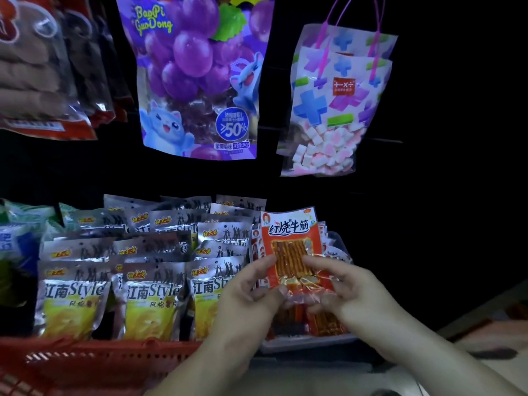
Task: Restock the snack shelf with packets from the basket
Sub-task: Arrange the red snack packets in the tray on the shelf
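Both my hands hold an orange-red snack packet [291, 238] with a clear window showing brown sticks, upright above a clear tray [308, 342] of like packets on the shelf. My left hand [251, 290] pinches its lower left edge. My right hand [343, 284] grips its lower right side, thumb across the front. More of the same red packets [325, 324] lie below my hands. A red mesh basket [85, 358] sits at the lower left; its contents are hidden.
Rows of silver and yellow snack packets [148, 284] fill the shelf to the left. A purple grape jelly bag [197, 75] and a marshmallow bag [334, 110] hang above. Brown snack bags [37, 67] hang at the upper left. Blue and green packets [17, 238] stand far left.
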The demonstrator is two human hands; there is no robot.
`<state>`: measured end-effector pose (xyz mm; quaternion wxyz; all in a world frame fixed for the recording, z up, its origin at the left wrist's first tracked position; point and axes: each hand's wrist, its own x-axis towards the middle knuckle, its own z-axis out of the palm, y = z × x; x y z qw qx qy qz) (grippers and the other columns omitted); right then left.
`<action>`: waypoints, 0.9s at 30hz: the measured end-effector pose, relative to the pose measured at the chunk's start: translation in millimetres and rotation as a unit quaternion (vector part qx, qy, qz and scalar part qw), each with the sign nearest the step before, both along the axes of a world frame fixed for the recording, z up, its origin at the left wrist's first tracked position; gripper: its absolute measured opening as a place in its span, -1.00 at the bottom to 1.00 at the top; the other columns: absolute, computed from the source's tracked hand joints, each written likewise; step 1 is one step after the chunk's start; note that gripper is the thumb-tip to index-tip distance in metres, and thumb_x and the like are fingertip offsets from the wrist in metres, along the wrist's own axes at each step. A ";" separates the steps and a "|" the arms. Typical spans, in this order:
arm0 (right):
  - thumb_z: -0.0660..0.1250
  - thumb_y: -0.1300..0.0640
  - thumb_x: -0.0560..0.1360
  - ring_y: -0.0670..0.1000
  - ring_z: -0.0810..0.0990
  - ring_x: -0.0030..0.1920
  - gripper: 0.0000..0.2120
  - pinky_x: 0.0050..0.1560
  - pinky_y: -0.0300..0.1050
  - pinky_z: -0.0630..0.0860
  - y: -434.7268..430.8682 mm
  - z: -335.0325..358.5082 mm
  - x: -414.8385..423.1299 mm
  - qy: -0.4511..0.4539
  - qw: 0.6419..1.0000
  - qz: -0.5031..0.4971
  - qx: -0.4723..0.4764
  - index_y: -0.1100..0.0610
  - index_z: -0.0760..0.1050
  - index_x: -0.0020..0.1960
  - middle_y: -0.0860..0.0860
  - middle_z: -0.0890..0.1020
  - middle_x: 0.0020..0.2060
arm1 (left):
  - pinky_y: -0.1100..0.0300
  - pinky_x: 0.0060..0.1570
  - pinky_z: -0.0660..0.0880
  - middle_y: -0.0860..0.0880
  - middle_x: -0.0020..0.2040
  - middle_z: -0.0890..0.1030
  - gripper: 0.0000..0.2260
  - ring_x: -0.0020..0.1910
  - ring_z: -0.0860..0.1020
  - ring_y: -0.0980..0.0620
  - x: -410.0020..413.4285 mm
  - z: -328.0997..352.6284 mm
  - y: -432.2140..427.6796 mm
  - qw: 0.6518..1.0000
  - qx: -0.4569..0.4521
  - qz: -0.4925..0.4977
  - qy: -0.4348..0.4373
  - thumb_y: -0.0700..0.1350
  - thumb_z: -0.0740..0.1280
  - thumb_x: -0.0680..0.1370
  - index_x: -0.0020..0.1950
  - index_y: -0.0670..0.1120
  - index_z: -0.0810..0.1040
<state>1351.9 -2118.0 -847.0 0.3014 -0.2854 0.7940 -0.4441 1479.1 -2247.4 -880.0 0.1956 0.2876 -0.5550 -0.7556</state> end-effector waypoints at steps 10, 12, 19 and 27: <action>0.38 0.09 0.62 -0.17 0.62 0.23 -0.55 0.25 -0.08 0.59 -9.2 2.0 6.6 -0.076 0.991 -0.023 -0.111 -0.44 0.50 0.32 -0.29 0.64 0.21 | 0.29 -0.33 0.43 0.06 -0.22 0.71 -0.64 -0.42 0.53 0.19 -1.6 -8.1 24.0 0.966 -0.253 -0.043 0.033 -0.27 0.37 0.60 0.16 0.22 0.61; 0.38 0.08 0.61 -0.04 0.65 0.15 -0.59 0.19 0.02 0.62 -11.1 1.6 5.3 -0.110 0.985 -0.046 -0.128 -0.39 0.55 0.29 -0.10 0.68 0.14 | 0.33 -0.24 0.46 0.15 -0.02 0.70 -0.69 -0.24 0.61 0.21 -0.8 -9.4 33.1 0.938 -0.332 -0.083 0.051 -0.25 0.36 0.59 0.19 0.14 0.62; 0.20 0.41 0.66 0.05 0.72 0.08 -0.45 0.16 0.16 0.65 1.6 6.3 -5.4 -0.110 0.983 -0.079 -0.126 -0.22 0.57 0.30 0.02 0.73 0.08 | 0.37 -0.24 0.52 0.15 0.07 0.54 -0.63 -0.10 0.57 0.15 -5.8 -6.9 6.4 0.964 -0.261 0.044 0.025 -0.07 0.47 0.56 0.22 0.36 0.54; 0.36 0.28 0.62 -0.23 0.65 0.15 -0.51 0.31 -0.06 0.55 -1.4 4.5 2.8 -0.049 0.994 -0.046 -0.091 -0.25 0.53 0.35 -0.16 0.71 0.09 | 0.01 -0.27 0.59 0.10 -0.29 0.62 -0.51 -0.35 0.52 -0.05 -6.4 -2.7 -9.8 0.993 -0.118 0.002 0.027 -0.19 0.49 0.55 0.34 0.29 0.51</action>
